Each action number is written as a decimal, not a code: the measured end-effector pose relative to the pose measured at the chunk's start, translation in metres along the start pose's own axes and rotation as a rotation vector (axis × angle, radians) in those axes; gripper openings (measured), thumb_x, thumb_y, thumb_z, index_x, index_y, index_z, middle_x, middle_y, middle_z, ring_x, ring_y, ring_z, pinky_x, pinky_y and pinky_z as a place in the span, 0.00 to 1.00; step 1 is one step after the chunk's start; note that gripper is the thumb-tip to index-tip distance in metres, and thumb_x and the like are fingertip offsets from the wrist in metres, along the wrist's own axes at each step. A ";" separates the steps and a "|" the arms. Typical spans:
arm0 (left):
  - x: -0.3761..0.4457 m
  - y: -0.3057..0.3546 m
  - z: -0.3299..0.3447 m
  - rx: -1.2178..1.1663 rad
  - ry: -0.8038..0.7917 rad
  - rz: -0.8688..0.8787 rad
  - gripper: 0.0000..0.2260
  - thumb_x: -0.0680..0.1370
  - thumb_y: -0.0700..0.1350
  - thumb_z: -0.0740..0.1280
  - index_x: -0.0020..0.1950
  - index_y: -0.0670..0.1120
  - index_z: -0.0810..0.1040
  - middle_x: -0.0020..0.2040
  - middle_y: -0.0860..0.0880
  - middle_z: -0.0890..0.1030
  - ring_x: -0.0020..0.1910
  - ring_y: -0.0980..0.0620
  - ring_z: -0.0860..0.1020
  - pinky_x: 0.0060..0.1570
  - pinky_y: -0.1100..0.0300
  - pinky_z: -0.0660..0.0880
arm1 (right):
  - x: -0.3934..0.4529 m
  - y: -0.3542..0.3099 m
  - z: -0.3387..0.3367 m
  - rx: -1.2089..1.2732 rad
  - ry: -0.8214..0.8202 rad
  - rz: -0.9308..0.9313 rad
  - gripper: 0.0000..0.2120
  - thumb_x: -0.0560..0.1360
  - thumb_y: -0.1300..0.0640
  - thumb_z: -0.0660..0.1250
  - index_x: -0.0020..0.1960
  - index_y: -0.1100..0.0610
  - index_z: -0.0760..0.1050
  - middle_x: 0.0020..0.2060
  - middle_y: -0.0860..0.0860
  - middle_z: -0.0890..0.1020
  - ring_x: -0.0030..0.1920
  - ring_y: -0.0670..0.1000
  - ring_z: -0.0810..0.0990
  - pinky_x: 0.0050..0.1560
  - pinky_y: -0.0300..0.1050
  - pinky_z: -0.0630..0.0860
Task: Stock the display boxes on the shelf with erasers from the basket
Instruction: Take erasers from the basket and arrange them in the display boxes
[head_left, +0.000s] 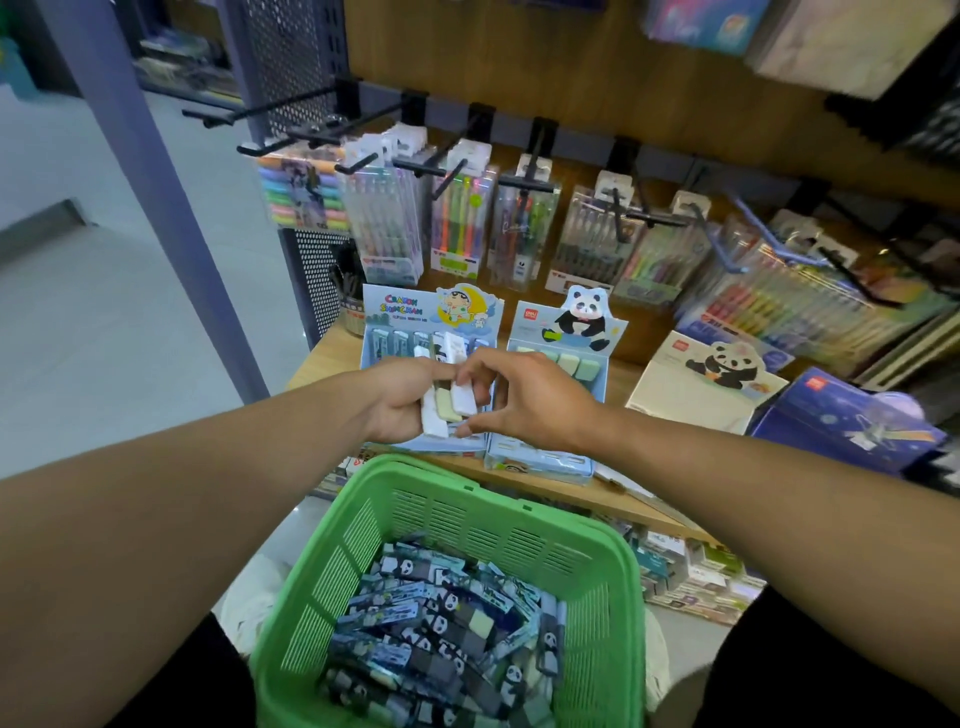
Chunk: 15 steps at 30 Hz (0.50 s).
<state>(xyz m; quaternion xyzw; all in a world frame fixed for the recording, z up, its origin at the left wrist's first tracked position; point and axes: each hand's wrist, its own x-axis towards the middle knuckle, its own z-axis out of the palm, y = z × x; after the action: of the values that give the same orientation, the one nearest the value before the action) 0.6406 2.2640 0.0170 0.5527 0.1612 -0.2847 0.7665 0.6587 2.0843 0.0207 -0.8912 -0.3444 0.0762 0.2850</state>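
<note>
My left hand grips a small bunch of erasers, white and pale green, above the front of the Crayon Shin-chan display box. My right hand pinches the white eraser at the right of that bunch. To the right stands the panda display box with a row of pale green erasers in it. Below my arms sits the green basket, holding several wrapped panda erasers.
The boxes stand on a wooden shelf. Packs of pens and highlighters hang on black hooks behind them. A panda notepad box and a dark blue box lie to the right. Lower shelves carry more stock.
</note>
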 end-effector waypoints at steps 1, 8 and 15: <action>0.001 -0.001 0.004 -0.004 -0.006 -0.004 0.09 0.83 0.40 0.60 0.54 0.39 0.78 0.46 0.42 0.82 0.39 0.47 0.82 0.35 0.53 0.81 | -0.004 -0.001 -0.001 0.076 0.008 0.052 0.22 0.65 0.45 0.82 0.52 0.48 0.76 0.40 0.43 0.80 0.36 0.46 0.79 0.39 0.47 0.76; 0.004 -0.010 0.043 -0.027 -0.044 0.002 0.13 0.81 0.40 0.63 0.62 0.34 0.76 0.54 0.38 0.83 0.45 0.44 0.83 0.46 0.50 0.82 | -0.031 0.007 -0.013 0.764 0.054 0.600 0.19 0.68 0.59 0.82 0.51 0.58 0.73 0.44 0.56 0.84 0.40 0.50 0.85 0.36 0.43 0.81; 0.009 -0.045 0.093 0.222 0.010 0.078 0.11 0.80 0.43 0.66 0.59 0.38 0.74 0.58 0.42 0.83 0.51 0.43 0.84 0.57 0.44 0.79 | -0.090 0.068 -0.052 0.779 0.225 0.871 0.17 0.70 0.68 0.78 0.57 0.63 0.80 0.47 0.57 0.84 0.36 0.49 0.83 0.34 0.39 0.80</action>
<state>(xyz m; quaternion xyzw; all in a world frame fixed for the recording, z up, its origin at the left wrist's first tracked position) 0.6137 2.1646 0.0093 0.6416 0.1108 -0.2682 0.7100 0.6478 1.9608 0.0197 -0.7828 0.1385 0.2119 0.5685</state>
